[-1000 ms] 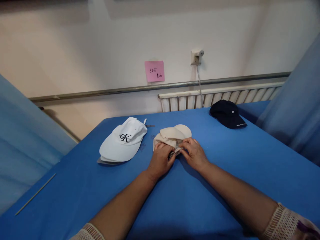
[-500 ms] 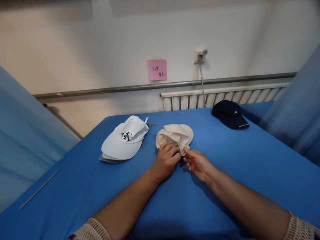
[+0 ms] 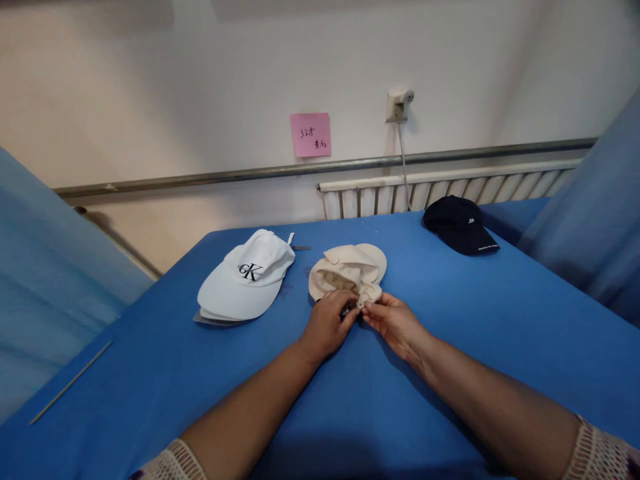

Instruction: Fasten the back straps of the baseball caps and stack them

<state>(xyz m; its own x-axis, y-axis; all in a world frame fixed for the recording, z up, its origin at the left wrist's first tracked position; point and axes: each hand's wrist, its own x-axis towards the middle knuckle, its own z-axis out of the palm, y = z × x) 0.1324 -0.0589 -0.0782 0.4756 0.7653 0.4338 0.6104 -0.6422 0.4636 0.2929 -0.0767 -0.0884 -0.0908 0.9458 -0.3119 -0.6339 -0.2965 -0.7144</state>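
Observation:
A beige baseball cap point(image 3: 345, 267) lies on the blue sheet in front of me, its inside partly showing and its brim pointing away to the right. My left hand point(image 3: 330, 323) is closed on the cap's near edge, by the back strap. Just beside it, my right hand point(image 3: 393, 323) pinches the strap end between thumb and fingers. A small dark bit shows between the two hands, too small to make out. To the left sit stacked caps, a white cap point(image 3: 245, 277) with black letters on top and a grey brim beneath.
A dark navy cap point(image 3: 460, 225) rests at the back right. A thin stick point(image 3: 70, 383) lies at the left of the blue-covered table point(image 3: 320, 413). Behind are a radiator point(image 3: 445, 187), a metal rail point(image 3: 225, 177) and a plugged-in cord point(image 3: 403, 157). Blue curtains point(image 3: 45, 280) hang at both sides.
My left fingers have shifted lower along the beige cap's near edge, exposing more of its inside. My right hand has moved slightly left, closer to my left. The view has shifted a little.

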